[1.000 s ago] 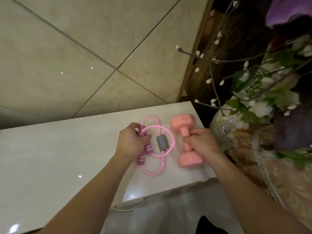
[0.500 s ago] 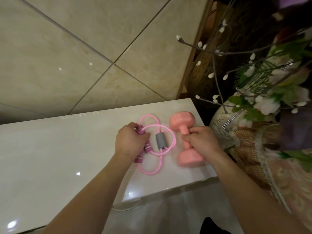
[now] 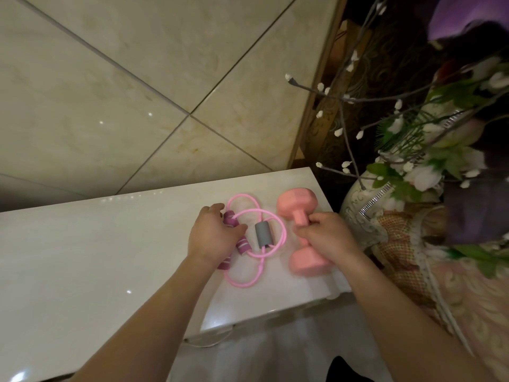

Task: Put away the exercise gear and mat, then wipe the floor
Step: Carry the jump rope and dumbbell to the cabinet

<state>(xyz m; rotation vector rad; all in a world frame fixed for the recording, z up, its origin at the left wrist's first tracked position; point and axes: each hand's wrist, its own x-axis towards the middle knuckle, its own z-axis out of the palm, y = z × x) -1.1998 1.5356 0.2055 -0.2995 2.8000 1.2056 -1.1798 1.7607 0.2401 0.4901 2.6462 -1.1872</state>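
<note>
Starting nearest you, your left hand [image 3: 213,235] is curled over the purple foam handles [image 3: 234,235] of the pink resistance cord [image 3: 254,238], fingers wrapped down on them so the grip reads as closed on the handles. Your right hand [image 3: 327,235] is pinched narrow on the bar of the pink dumbbell [image 3: 301,230], thumb and fingertips meeting around it. Both pieces rest on the white glossy top [image 3: 96,257], near its right end. The dumbbell's long axis runs away from you, tilted slightly left at the far head, and the bar sits directly under your right hand, so that hand is the one placed to shift it. The cord's loops spread between your two hands, with its grey sleeve [image 3: 261,234] just beside the left thumb. The dumbbell's near head is partly covered by your right wrist. Beyond the top's right edge a vase of artificial flowers [image 3: 399,188] stands close. No mat shows anywhere here.
</note>
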